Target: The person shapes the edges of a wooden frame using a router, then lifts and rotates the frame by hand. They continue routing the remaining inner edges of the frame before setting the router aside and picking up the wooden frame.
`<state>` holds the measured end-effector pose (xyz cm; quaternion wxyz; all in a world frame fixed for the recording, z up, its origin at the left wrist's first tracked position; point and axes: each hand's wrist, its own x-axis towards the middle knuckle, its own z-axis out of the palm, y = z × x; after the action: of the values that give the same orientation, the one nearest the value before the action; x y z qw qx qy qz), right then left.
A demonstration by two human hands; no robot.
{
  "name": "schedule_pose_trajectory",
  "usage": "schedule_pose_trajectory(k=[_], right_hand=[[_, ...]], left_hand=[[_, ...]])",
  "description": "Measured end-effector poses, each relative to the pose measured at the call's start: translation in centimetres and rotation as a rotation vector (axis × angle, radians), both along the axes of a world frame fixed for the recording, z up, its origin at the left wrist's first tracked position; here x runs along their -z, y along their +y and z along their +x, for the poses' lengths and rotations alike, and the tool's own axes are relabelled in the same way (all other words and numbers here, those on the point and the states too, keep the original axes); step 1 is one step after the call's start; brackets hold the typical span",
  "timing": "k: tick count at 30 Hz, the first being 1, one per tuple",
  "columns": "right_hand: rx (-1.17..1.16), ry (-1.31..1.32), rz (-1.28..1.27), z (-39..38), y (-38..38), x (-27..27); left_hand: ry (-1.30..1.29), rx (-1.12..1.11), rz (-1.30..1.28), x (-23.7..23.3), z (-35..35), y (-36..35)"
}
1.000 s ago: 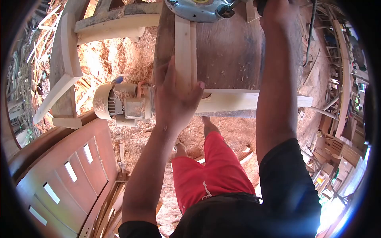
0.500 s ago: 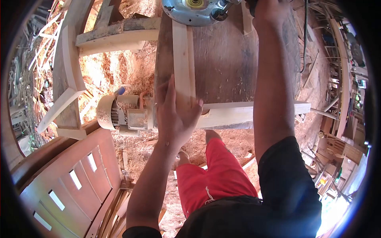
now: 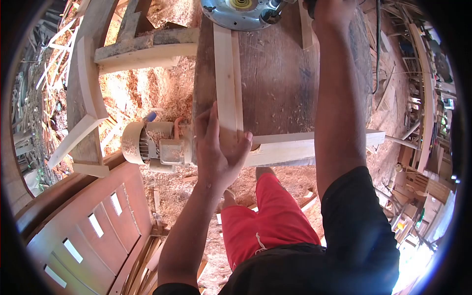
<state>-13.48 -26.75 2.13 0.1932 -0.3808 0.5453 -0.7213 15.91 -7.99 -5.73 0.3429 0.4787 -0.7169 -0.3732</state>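
My left hand (image 3: 219,152) is wrapped around the near end of a pale wooden strip (image 3: 227,81), fingers on its left side and thumb on its right. The strip runs away from me along a brown wooden worktop (image 3: 278,83), and its far end is hidden by a power tool with a round metal housing (image 3: 236,18). At the top edge, my right hand (image 3: 336,14) is closed around the tool's black handle (image 3: 310,7); its fingers are partly cut off. A thick pale wooden board (image 3: 295,147) lies crosswise along the worktop's near edge, right of my left hand.
A dusty electric motor (image 3: 160,142) sits left of the worktop. Beyond it stands a wooden frame (image 3: 147,51). A brown panelled door (image 3: 93,226) leans at lower left. A black cable (image 3: 378,49) hangs at right. Wood shavings (image 3: 128,91) cover the ground.
My left hand has come slightly nearer to my body along the strip. The tool sits a touch higher in view. Otherwise the view has only shifted a little.
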Motion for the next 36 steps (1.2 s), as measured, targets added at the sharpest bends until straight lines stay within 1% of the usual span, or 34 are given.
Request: schedule_pose_trajectory(k=[2,5,8,11,14,17,20,23,26,29,32,36], right_hand=[[0.036,0.002,0.037,0.1,0.0,-0.1],[0.140,-0.016,0.163,1.7,0.4,-1.8],[0.002,0.019,-0.007,0.0,-0.4,-0.2],[0.039,0.035,0.045,0.5,-0.2,-0.7],[0.025,0.024,0.030,0.0,-0.3,-0.3],[-0.057,0.000,-0.006,-0.4,-0.1,-0.1],[-0.078,0.082,0.075,-0.4,1.0,-0.8],[-0.112,0.062,0.106,0.7,2.4,-1.5],[-0.004,0.184,-0.002,0.7,2.6,-0.4],[-0.067,0.089,-0.048,1.3,3.8,-0.1],[-0.126,-0.012,-0.016,2.7,5.3,-0.8],[-0.092,0.021,-0.025,3.6,7.3,-0.9]], left_hand=[[0.033,-0.012,0.026,-0.3,-0.1,0.0],[0.055,-0.019,0.043,-0.4,-0.2,0.0],[0.020,-0.012,0.010,-0.2,-0.2,0.0],[0.015,-0.007,-0.018,0.3,-0.1,0.0],[0.006,-0.005,-0.036,0.1,-0.1,-0.1],[-0.006,-0.007,-0.053,0.2,0.0,-0.1],[-0.022,-0.008,-0.043,0.0,0.0,-0.2],[-0.032,-0.021,0.019,-0.3,-0.1,0.1],[-0.060,-0.041,0.054,-0.2,-0.1,-0.1],[-0.094,-0.059,0.076,-0.7,-0.2,0.3],[-0.155,-0.084,0.117,-1.3,-0.3,0.3],[-0.182,-0.111,0.131,-1.2,-0.4,0.5]])
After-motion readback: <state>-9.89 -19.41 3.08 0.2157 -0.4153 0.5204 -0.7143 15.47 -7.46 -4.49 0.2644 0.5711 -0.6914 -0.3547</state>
